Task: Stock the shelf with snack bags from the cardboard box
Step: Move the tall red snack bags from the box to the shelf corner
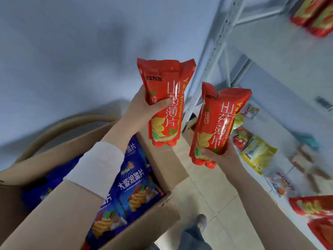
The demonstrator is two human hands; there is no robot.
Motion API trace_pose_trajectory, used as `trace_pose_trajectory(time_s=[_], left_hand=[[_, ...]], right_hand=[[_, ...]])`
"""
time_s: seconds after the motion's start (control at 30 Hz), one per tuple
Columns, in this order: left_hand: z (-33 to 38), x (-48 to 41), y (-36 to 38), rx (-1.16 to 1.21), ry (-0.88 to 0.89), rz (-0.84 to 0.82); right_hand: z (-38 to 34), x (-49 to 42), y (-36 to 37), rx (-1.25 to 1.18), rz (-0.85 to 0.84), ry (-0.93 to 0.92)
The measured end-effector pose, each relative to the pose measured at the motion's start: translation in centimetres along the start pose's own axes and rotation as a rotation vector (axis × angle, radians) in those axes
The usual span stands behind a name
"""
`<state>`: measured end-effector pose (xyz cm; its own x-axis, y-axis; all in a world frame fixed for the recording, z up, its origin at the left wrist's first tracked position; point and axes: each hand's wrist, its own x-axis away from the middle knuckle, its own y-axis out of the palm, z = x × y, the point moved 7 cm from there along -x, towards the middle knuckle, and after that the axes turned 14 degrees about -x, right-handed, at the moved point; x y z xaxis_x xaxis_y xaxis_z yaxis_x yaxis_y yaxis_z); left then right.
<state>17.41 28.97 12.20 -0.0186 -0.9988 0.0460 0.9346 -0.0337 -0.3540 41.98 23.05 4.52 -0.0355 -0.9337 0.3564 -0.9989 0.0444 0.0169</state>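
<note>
My left hand (144, 107) grips a red snack bag (166, 91) around its middle and holds it upright in the air. My right hand (221, 154) holds a second red snack bag (216, 121) from below, a little lower and to the right. Both bags hang above the open cardboard box (158, 165) at lower left, which holds several blue snack bags (133, 192). The white metal shelf (281, 56) stands to the right of both hands.
Red bags (313, 13) lie on an upper shelf level, and more red bags (313, 208) on a lower one. Yellow and mixed packets (257, 152) sit on the middle level. A shoe (201, 222) shows on the pale tiled floor between box and shelf.
</note>
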Motion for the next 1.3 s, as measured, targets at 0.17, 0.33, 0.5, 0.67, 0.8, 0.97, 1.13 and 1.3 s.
trace_pose_trajectory(time_s=[0.17,0.33,0.5,0.67,0.8,0.97,1.13,1.3], left_hand=[[9.7,-7.3,10.0,0.009,0.182,-0.062],[18.4,-14.6,19.1,0.02,0.313,-0.101],[23.5,-22.1,25.2,0.001,0.406,-0.156],[26.6,-31.6,29.3,-0.009,0.451,-0.192],[29.0,-40.5,31.8,0.005,0.461,-0.226],[30.3,-52.0,36.0,-0.016,0.461,-0.321],[30.2,-59.4,40.0,0.01,0.441,-0.386],[30.1,-62.9,42.4,0.038,0.441,-0.439]], right_hand=[[-7.1,-2.9,-12.5,0.011,0.195,-0.148],[-12.4,-6.7,-23.9,0.044,0.341,-0.214],[-17.0,-11.7,-29.8,-0.011,0.387,-0.295],[-20.9,-19.0,-33.1,-0.094,0.426,-0.341],[-24.3,-26.0,-34.9,-0.143,0.476,-0.39],[-27.2,-35.4,-36.6,-0.199,0.552,-0.396],[-28.7,-42.8,-38.5,-0.184,0.621,-0.404],[-29.4,-46.6,-40.1,-0.144,0.673,-0.432]])
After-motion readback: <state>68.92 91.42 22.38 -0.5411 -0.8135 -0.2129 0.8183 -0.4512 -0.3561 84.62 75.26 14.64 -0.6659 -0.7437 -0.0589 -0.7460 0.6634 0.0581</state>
